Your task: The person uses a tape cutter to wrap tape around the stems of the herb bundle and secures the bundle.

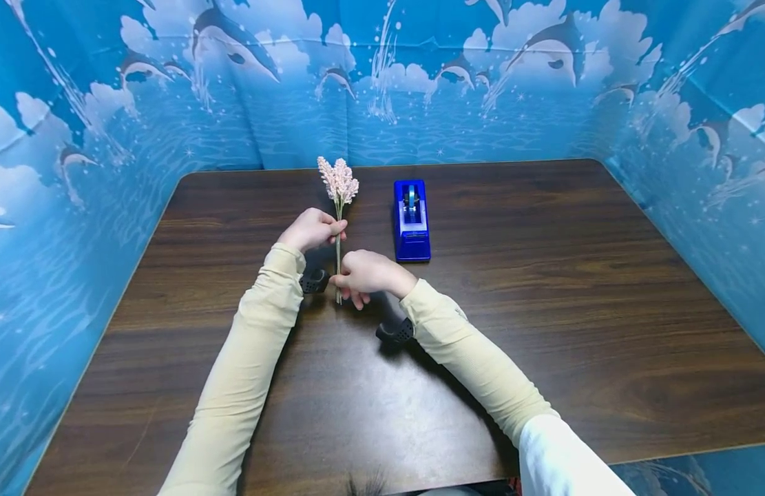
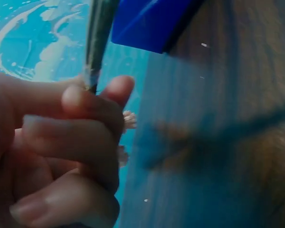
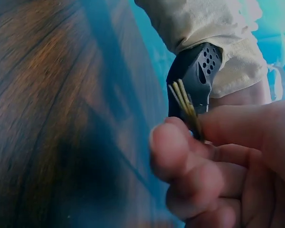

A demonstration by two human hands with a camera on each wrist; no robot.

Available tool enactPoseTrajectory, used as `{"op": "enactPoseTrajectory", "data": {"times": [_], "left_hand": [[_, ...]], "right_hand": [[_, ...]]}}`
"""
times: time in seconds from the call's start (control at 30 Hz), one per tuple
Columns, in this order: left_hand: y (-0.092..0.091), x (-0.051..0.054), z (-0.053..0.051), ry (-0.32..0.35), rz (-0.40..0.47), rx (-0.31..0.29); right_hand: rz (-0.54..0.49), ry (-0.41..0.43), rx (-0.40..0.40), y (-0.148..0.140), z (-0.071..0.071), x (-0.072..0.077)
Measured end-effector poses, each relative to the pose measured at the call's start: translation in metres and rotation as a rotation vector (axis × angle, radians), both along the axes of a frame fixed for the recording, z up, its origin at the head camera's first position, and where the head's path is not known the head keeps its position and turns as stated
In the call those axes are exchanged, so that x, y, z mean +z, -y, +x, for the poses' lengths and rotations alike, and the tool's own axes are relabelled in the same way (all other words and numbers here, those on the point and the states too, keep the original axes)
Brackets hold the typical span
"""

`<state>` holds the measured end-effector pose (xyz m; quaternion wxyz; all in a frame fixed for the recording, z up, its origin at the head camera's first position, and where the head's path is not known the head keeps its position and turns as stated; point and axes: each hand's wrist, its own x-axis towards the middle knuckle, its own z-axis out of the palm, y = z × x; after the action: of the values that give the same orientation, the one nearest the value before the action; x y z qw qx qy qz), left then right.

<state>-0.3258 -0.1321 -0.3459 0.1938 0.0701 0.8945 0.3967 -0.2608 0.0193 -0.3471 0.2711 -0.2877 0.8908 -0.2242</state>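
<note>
A small bunch of pale pink artificial flowers with thin greenish stems is held above the table, blossoms toward the far edge. My left hand pinches the stems a little below the blossoms. Lower down, my right hand pinches the same stems between thumb and fingers. In the right wrist view the cut stem ends poke out past the fingertips. The left wrist view shows the stems rising from the left hand's curled fingers. A blue tape dispenser stands to the right of the flowers.
The dark wood-grain table has a blue dolphin-print curtain around its far and side edges. A black wrist camera hangs beneath the right wrist, and another beneath the left.
</note>
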Motion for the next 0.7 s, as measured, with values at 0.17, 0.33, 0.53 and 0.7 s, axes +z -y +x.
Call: {"op": "enactPoseTrajectory", "data": {"times": [0.17, 0.33, 0.53, 0.7], "left_hand": [[-0.005, -0.008, 0.003, -0.031, -0.154, -0.09], [-0.007, -0.01, 0.004, -0.029, -0.264, -0.134], [-0.006, -0.008, 0.004, -0.028, -0.32, -0.147], [-0.003, -0.006, 0.004, -0.024, -0.351, -0.146]], "right_hand": [[0.056, 0.054, 0.064, 0.0, 0.001, -0.009], [0.087, 0.088, 0.089, 0.0, 0.0, -0.016], [0.086, 0.081, 0.097, -0.001, -0.002, -0.016], [0.078, 0.092, 0.105, -0.003, -0.003, -0.016]]}}
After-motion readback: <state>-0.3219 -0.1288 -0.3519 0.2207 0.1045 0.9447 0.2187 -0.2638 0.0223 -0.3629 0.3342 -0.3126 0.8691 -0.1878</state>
